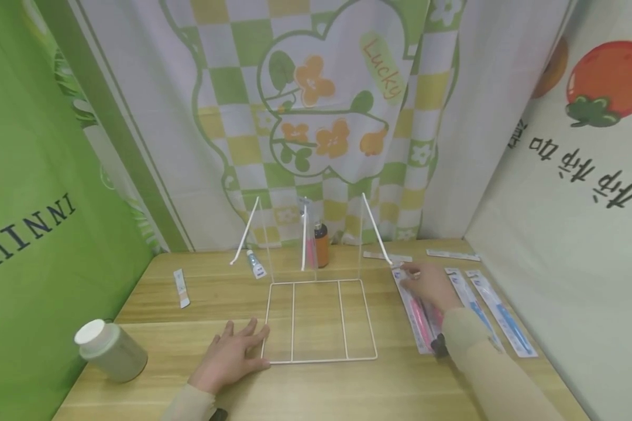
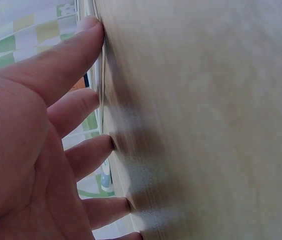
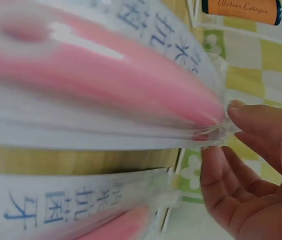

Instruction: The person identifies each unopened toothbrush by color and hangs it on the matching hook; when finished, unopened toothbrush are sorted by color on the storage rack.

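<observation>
My right hand (image 1: 432, 285) pinches the far end of a packaged pink toothbrush (image 1: 419, 321) between thumb and fingers. The right wrist view shows this pack (image 3: 131, 75) close up, with a second pink toothbrush pack (image 3: 116, 227) beside it. Fingers spread, my left hand (image 1: 232, 354) rests on the table at the left side of a white wire rack (image 1: 321, 361). Its thumb and fingertips lie right at the base wire. Three angled arms rise from the rack's back, and a pink toothbrush pack (image 1: 309, 248) shows upright behind the middle one.
Two blue toothbrush packs (image 1: 502, 316) lie at the right. An orange bottle (image 1: 321, 248) stands behind the rack, near a small tube (image 1: 255, 264). Narrow packets (image 1: 387, 256) lie at the back right, another packet (image 1: 181, 288) at left. A lidded jar (image 1: 113, 354) stands front left.
</observation>
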Action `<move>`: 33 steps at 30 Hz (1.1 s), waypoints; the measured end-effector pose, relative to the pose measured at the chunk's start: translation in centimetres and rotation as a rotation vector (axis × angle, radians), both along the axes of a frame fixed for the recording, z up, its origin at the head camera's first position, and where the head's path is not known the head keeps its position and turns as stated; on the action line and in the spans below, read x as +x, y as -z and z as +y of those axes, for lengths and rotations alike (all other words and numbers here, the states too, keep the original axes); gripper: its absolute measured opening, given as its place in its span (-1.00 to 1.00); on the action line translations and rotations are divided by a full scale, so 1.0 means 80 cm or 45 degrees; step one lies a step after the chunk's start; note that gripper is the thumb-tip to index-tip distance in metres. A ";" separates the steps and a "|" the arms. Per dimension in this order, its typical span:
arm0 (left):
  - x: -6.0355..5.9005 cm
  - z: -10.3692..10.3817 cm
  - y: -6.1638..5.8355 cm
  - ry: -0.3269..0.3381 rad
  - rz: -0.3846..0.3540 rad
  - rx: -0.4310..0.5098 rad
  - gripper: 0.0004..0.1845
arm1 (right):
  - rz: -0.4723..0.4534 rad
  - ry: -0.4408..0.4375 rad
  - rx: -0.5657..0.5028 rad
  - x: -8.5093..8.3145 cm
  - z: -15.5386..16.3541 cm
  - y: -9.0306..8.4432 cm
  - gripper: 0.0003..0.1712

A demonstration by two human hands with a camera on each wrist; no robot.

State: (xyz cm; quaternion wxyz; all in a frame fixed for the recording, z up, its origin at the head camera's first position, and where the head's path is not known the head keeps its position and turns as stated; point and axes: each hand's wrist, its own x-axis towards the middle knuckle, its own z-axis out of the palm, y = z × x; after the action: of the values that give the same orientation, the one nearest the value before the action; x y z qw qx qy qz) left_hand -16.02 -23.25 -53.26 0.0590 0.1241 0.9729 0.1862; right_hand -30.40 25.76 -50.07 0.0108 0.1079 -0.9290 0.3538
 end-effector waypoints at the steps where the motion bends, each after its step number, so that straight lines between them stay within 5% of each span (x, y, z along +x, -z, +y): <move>1: 0.000 0.000 0.000 0.001 0.001 -0.002 -0.14 | 0.014 0.003 -0.017 0.002 -0.002 -0.003 -0.45; 8: 0.000 -0.001 0.001 0.003 0.006 -0.007 -0.14 | 0.088 0.073 -0.098 0.018 -0.022 -0.020 -0.41; 14: 0.000 -0.001 0.002 0.001 0.006 -0.006 -0.14 | 0.340 0.113 -0.193 0.027 -0.051 -0.034 -0.46; 24: 0.001 0.001 0.000 0.002 0.000 0.003 -0.14 | 0.641 -0.017 -0.394 0.056 -0.107 -0.068 -0.50; 33: 0.001 0.001 -0.001 -0.004 0.002 0.009 -0.14 | 0.918 -0.216 -0.409 0.081 -0.143 -0.088 -0.48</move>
State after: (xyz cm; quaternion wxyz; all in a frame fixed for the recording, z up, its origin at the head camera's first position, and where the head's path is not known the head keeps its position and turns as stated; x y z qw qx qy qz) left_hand -15.95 -23.13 -53.16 0.0575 0.1228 0.9724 0.1896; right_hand -23.94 14.30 -43.01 0.3234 0.2985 -0.7863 0.4336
